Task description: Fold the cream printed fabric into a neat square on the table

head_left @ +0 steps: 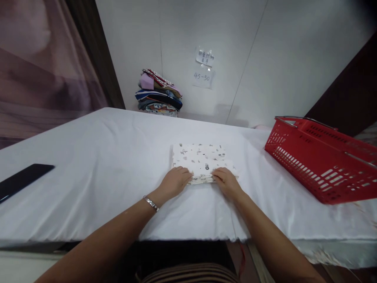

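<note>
A folded white cloth (200, 157) with small dark and grey prints lies in the middle of the table, its stacked layers showing at the near edge. My left hand (176, 181), with a silver bracelet at the wrist, holds the cloth's near left side with curled fingers. On the near right side, my right hand (227, 181) grips the same edge, its thumb hidden from view. Between the two hands the folded layers are visible. Part of the cloth's near corners is covered by my fingers.
A white sheet covers the table (118, 169). The red plastic basket (321, 157) stands at the right, and a black phone-like slab (25, 179) lies far left. At the back wall is a pile of folded fabrics (159, 94), beside paper labels (203, 77) on the wall.
</note>
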The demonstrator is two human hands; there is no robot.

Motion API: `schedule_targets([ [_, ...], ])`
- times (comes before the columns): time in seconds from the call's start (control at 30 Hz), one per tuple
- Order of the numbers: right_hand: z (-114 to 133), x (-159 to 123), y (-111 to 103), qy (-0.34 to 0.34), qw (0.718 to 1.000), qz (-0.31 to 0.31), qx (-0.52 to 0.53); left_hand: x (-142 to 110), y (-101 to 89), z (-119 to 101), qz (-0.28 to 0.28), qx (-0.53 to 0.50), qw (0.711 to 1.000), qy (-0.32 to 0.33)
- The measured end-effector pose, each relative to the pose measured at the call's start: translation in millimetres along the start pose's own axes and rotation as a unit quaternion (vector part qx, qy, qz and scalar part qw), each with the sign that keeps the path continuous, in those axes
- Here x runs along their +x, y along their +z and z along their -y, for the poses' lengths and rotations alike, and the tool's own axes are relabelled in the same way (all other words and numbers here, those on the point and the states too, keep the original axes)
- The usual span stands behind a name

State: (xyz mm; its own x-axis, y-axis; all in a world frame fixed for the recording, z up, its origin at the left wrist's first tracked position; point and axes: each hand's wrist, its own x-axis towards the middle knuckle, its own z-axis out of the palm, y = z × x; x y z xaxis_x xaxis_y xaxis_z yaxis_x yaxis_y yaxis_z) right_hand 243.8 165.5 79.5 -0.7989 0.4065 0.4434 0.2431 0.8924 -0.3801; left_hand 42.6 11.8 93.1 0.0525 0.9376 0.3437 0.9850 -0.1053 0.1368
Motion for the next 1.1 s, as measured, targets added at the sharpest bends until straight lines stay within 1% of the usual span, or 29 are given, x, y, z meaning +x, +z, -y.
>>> schedule_targets([
  [0.13,-0.4,-0.2,1.5,-0.012,1.0,-0.011,-0.004,-0.7,0.9,-0.6,0.0,0.016,1.0,0.008],
  [0.3,-0.5,-3.5,2.3,-0.041,0.997,-0.061,0.003,-0.6,0.4,-2.7,-0.005,0.03,1.0,-0.001],
  [0.43,-0.9,-6.7,2.4,-0.073,0.996,-0.046,-0.029,-2.2,0.5,-4.4,-0.007,0.037,0.999,0.01],
  [0.53,-0.3,-7.8,2.3,-0.082,0.995,-0.039,-0.043,-3.8,1.2,-5.0,-0.006,0.043,0.999,0.024],
  [0.73,1.8,-9.9,2.0,-0.07,0.997,-0.033,-0.027,-6.7,2.5,-4.6,-0.015,0.035,0.999,0.034],
  [0.87,-0.5,-13.0,-3.4,-0.073,0.997,-0.024,-0.014,-9.0,4.4,-3.2,-0.019,0.019,0.999,0.037],
  [0.97,-9.9,-18.3,-11.3,-0.059,0.996,-0.055,-0.037,-9.5,6.3,-2.3,-0.031,0.012,0.999,0.039],
  [1.03,-18.6,-23.7,-16.7,-0.03,0.994,-0.087,-0.055,-9.3,6.8,-1.9,-0.036,0.005,0.999,0.04],
  [1.1,-25.6,-29.2,-20.7,-0.008,0.992,-0.104,-0.065,-8.8,6.6,-1.5,-0.034,0.001,0.999,0.037],
])
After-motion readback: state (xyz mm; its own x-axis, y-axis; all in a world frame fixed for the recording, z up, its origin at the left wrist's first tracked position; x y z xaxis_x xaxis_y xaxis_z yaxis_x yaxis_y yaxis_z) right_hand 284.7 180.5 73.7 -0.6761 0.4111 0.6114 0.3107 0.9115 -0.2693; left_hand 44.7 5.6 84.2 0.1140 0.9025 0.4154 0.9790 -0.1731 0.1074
